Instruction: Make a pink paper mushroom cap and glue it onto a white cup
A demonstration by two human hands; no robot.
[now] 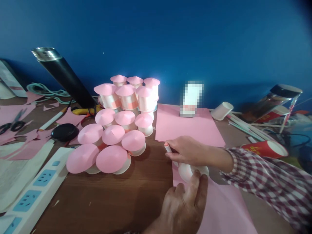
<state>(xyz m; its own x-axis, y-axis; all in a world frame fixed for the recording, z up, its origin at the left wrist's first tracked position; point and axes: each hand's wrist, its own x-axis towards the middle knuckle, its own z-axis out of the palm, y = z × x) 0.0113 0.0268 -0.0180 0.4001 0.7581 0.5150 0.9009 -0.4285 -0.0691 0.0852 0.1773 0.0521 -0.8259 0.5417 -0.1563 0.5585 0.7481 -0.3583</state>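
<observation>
My right hand (192, 149), in a plaid sleeve, reaches in from the right, its fingers closed around a white marker (167, 147) with an orange end. Below it, a white round thing (185, 172), like a paper bowl or cup, rests on a pink paper sheet (226, 201). The right hand partly covers it. From the bottom, my left hand (184, 204) presses its fingertips onto that white thing's near side; its thumb is hidden. Left of the hands stand several white paper cups (129, 100) topped with pink paper cones (111, 159).
A pink paper stack (168, 126) lies behind, with a blurred phone (191, 99) on it. To the right are a white cup (222, 110) and a red cup (265, 150). A power strip (52, 175), scissors (16, 123) and black flask (64, 76) occupy the left.
</observation>
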